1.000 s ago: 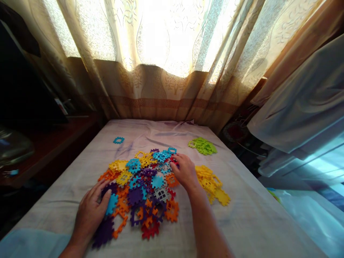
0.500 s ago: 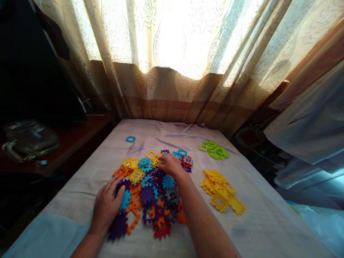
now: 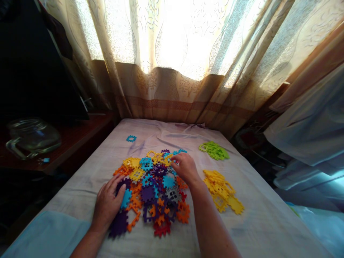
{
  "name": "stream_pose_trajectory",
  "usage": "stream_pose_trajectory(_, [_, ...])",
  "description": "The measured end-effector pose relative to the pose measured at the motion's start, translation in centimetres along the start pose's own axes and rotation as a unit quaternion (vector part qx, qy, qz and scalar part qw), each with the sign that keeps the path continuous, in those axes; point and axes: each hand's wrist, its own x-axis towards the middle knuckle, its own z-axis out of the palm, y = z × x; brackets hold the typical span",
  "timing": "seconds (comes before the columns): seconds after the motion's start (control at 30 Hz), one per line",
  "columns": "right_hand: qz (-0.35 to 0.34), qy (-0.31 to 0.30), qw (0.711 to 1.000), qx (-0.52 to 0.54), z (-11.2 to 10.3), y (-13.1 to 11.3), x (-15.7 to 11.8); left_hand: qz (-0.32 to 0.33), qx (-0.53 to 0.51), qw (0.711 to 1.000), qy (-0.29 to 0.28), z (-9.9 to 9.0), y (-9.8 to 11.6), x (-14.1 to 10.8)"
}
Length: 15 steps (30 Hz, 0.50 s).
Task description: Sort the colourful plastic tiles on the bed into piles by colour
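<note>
A mixed heap of flat, notched plastic building tiles point(image 3: 147, 193) in purple, orange, blue, yellow, red and grey lies on the sheet before me. My left hand point(image 3: 109, 200) rests against the heap's left edge, fingers stretched out and thumb apart, beside a blue tile point(image 3: 125, 199) and a dark purple tile point(image 3: 119, 224). Over the far right part of the heap, my right hand point(image 3: 186, 167) pinches a yellow tile point(image 3: 168, 159) at its fingertips. The hand covers some of the red and blue tiles behind it.
To the right lie a pile of yellow tiles point(image 3: 220, 190) and, farther back, a pile of green tiles point(image 3: 215, 149). A lone blue frame tile point(image 3: 131, 138) sits far left. A glass jug point(image 3: 33, 138) stands on the dark side table. A curtain point(image 3: 166, 89) hangs behind.
My right hand has moved to the right, carrying a yellow tile off the back of the heap. The left hand has stayed where it was.
</note>
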Motion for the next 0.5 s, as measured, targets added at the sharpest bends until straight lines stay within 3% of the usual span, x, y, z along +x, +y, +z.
stream_pose_trajectory(0.13, [0.13, 0.047, 0.99, -0.002, -2.4, 5.1, -2.9, -0.001, 0.002, 1.0, 0.0, 0.2, -0.3, 0.0])
stream_pose_trajectory(0.27, [0.307, 0.048, 0.95, -0.039, -4.2, 9.8, -4.5, 0.0, -0.006, 1.0, -0.002, 0.4, -0.8, 0.1])
stream_pose_trajectory(0.37, [0.382, 0.043, 0.922, -0.04, -4.7, 11.6, -5.1, 0.0, -0.011, 1.0, -0.002, 0.6, -1.2, 0.2])
stream_pose_trajectory(0.5, [0.438, 0.022, 0.898, -0.036, -5.0, 12.0, -5.4, -0.012, -0.009, 1.0, -0.007, 0.6, -1.7, 0.2])
